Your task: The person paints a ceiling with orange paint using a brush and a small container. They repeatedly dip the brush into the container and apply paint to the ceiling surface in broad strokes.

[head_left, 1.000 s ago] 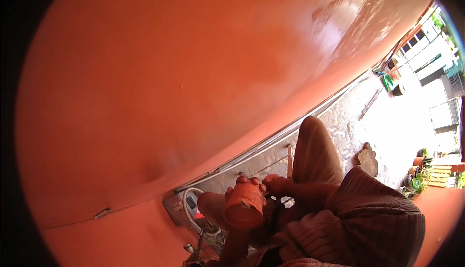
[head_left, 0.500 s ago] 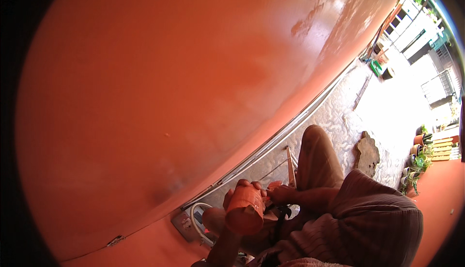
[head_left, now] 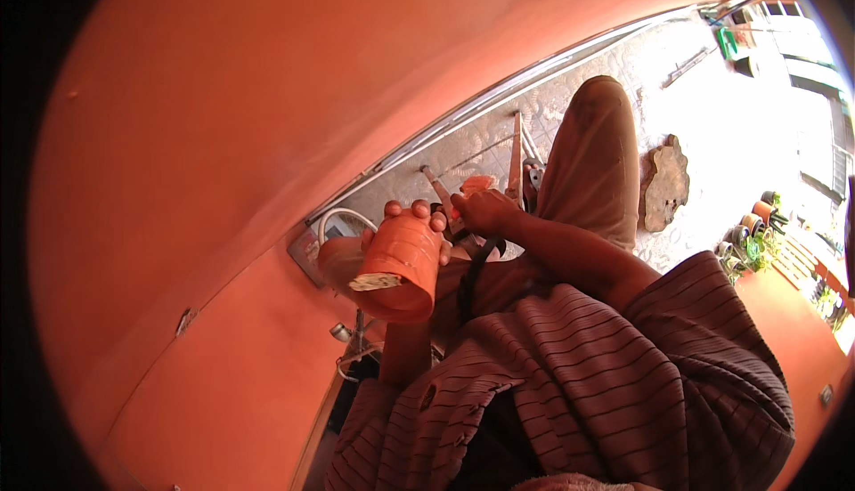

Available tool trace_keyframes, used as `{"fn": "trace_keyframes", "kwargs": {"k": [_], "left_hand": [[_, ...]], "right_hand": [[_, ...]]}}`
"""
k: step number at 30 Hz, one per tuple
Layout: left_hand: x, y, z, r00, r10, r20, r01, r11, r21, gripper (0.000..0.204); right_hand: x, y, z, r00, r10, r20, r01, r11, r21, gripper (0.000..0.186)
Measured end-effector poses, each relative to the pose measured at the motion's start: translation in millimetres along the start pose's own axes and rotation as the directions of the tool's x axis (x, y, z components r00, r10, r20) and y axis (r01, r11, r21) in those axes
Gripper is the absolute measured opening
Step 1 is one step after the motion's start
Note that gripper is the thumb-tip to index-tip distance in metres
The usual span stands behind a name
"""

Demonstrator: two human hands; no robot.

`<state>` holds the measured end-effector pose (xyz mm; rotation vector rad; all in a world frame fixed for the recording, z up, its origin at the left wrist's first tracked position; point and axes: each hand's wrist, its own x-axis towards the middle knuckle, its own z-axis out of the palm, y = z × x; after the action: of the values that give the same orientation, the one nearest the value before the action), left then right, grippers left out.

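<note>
My left hand (head_left: 417,211) is wrapped round an orange cylindrical container (head_left: 403,255), its fingers over the far end. The open near end tilts down toward me, and a pale, rough patch shows at its rim. Just to the right, my right hand (head_left: 488,213) is closed on a small orange piece (head_left: 478,185) whose kind I cannot make out. A dark strap (head_left: 472,277) hangs below the right hand. Beyond the hands, a thin wooden bar (head_left: 516,148) stands on the floor beside my bent knee.
An orange wall (head_left: 267,90) rises close on the left, with pipes (head_left: 499,99) along its base. A pale curved hose (head_left: 343,215) is left of the container. A brown irregular slab (head_left: 666,184) lies right of my knee. Potted plants (head_left: 757,242) line the far right.
The view has shifted, so both hands appear higher in the picture. The container's open end has turned, bringing the pale patch into sight. Both hands keep their hold.
</note>
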<state>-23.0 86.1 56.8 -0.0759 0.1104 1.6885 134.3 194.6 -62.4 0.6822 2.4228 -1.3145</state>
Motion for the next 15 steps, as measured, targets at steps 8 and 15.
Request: {"fn": "trace_keyframes", "kwargs": {"k": [8, 15], "left_hand": [[-3, -16, -15, 0.996, 0.068, 0.063, -0.059, 0.989, -0.136, 0.046], [2, -10, -17, 0.997, 0.026, 0.07, -0.019, 0.994, -0.105, 0.048]], "right_hand": [[1, 0, 1, 1.0, 0.014, -0.022, -0.014, 1.0, 0.026, 0.03], [-1, -1, -2, 0.999, -0.027, -0.041, 0.026, 1.0, -0.016, 0.023]]}}
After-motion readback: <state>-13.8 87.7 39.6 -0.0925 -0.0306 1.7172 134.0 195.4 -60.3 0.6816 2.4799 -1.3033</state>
